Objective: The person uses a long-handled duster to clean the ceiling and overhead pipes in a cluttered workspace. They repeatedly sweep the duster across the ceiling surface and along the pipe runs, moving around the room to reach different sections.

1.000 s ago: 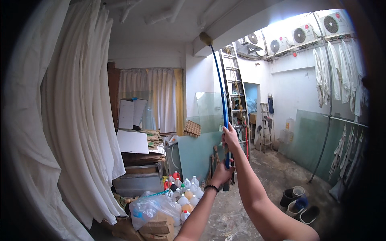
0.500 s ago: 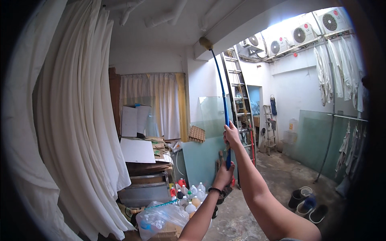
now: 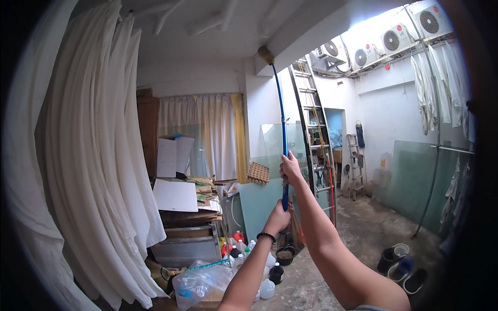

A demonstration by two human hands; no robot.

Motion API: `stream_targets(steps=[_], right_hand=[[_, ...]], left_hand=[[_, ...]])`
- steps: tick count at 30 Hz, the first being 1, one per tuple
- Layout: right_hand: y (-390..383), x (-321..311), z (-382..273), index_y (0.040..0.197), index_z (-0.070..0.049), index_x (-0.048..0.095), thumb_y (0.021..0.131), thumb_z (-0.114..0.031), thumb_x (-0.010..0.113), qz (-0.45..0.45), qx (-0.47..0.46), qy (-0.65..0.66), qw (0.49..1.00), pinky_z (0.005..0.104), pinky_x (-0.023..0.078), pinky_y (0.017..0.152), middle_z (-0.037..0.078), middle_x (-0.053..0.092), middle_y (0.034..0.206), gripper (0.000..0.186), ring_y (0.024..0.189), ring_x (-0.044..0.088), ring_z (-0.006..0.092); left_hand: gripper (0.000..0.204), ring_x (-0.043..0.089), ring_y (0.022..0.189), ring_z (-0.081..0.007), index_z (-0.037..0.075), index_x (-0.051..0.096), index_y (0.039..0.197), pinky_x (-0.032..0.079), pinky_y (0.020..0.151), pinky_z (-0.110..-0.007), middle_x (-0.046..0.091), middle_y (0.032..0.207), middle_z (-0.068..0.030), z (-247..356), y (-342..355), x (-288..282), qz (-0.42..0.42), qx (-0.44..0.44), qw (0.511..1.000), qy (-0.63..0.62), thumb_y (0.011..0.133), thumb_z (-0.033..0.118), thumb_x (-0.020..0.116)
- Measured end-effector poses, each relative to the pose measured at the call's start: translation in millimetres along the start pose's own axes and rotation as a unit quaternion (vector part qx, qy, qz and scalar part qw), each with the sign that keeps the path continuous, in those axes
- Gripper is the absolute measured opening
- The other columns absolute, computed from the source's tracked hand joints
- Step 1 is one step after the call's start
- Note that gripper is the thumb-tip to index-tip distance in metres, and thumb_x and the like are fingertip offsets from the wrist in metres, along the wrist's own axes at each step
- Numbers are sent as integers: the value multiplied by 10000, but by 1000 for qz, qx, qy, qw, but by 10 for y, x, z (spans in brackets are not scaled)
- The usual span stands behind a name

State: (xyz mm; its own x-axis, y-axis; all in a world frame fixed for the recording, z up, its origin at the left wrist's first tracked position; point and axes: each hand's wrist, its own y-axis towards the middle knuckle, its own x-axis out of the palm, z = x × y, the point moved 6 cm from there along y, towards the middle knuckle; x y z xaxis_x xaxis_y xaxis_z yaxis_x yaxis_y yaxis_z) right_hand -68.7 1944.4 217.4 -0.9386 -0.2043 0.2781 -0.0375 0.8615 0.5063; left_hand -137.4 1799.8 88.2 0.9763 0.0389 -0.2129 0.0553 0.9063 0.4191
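Both hands are closed around a long blue duster pole [image 3: 282, 122] held upright in front of me. My left hand [image 3: 278, 217], with a dark beaded bracelet on its wrist, grips the pole's bottom end. Higher up, my right hand [image 3: 291, 169] wraps the shaft with its arm stretched out. The pole bends slightly toward its top, where a brownish, fuzzy duster head [image 3: 266, 55] is at the lower edge of the white ceiling beam [image 3: 295, 44]. Whether it touches the beam I cannot tell.
White curtains [image 3: 88, 155] hang along the left. Several bottles [image 3: 267, 289] and a clear plastic bag [image 3: 199, 287] lie low in front. An extension ladder [image 3: 314, 119] leans behind the pole, near glass sheets [image 3: 259, 207]. Buckets [image 3: 402, 267] stand at right.
The pole has become more upright, its lower part and both hands shifting left. The duster head stays near the beam. My view has moved slightly, uncovering a dark bottle near my left forearm.
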Motion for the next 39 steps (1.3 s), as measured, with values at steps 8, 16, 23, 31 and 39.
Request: stream_targets(steps=[8,16,23,31,39], right_hand=[[322,-317,72,1314,-186,475,1030,-180,480,3,23,-23,999,310,365,361,-3,414,583,284,404,411,117],[578,-522,17,1470,-118,388,1017,-182,514,-39,4,-6,999,326,393,384,0,453,588,474,424,461,136],[501,-671,-225,1477,-210,378,1042,-186,511,-58,-28,49,997,276,327,389,-56,349,582,455,427,349,76],[187,-868,-420,1563,-158,298,1032,-171,511,-64,-59,29,996,295,360,363,-28,419,592,573,417,420,97],[15,-1024,-144,1517,-181,348,1032,-181,507,-96,22,55,994,295,378,352,-15,443,588,511,400,436,106]], left_hand=[[210,481,491,-153,63,436,1118,447,459,-352,457,669,-16,52,248,340,0,-42,999,-29,938,100,538],[202,481,488,-150,55,444,1106,444,456,-349,468,671,-22,132,472,557,20,-53,998,-31,931,90,539],[232,543,429,-200,25,444,1099,459,413,-367,528,637,-78,148,536,782,51,6,999,9,922,123,557],[227,531,420,-190,41,446,1120,440,403,-361,521,624,-60,12,377,1113,67,7,998,-5,950,139,560],[196,484,430,-144,59,422,1105,407,403,-331,488,623,-33,-197,258,1339,71,-18,997,-5,958,98,545]])
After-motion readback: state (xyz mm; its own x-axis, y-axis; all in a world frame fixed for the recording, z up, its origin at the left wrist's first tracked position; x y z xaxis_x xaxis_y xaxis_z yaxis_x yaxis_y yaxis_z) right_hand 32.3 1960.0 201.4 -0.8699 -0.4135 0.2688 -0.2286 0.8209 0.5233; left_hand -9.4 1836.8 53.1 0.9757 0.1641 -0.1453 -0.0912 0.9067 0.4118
